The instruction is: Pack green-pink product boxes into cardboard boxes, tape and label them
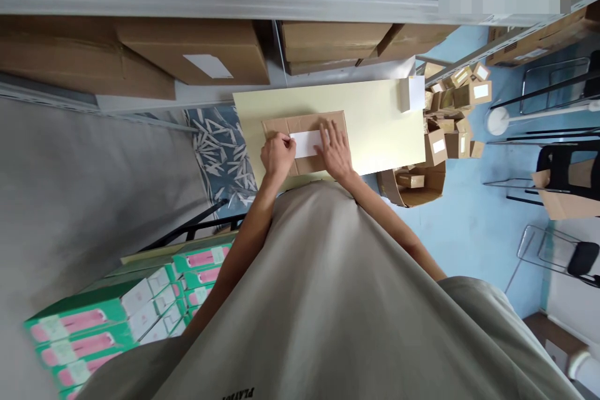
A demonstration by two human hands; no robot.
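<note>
A flat brown cardboard box [312,120] lies on the pale yellow tabletop [384,131] in front of my body. On its upper face is a white label [305,144]. My left hand [280,155] pinches the label's left end between thumb and fingers. Stretched out over the label's right end, my right hand [335,149] rests on the box with its fingers spread. Part of the label is hidden under that hand.
A small white box [412,94] stands at the table's right end. Several labelled cartons [462,97] are heaped on the floor beyond, beside an open carton [434,184]. Larger boxes [197,50] fill the shelf behind. Green and pink packages [79,325] are stacked at lower left.
</note>
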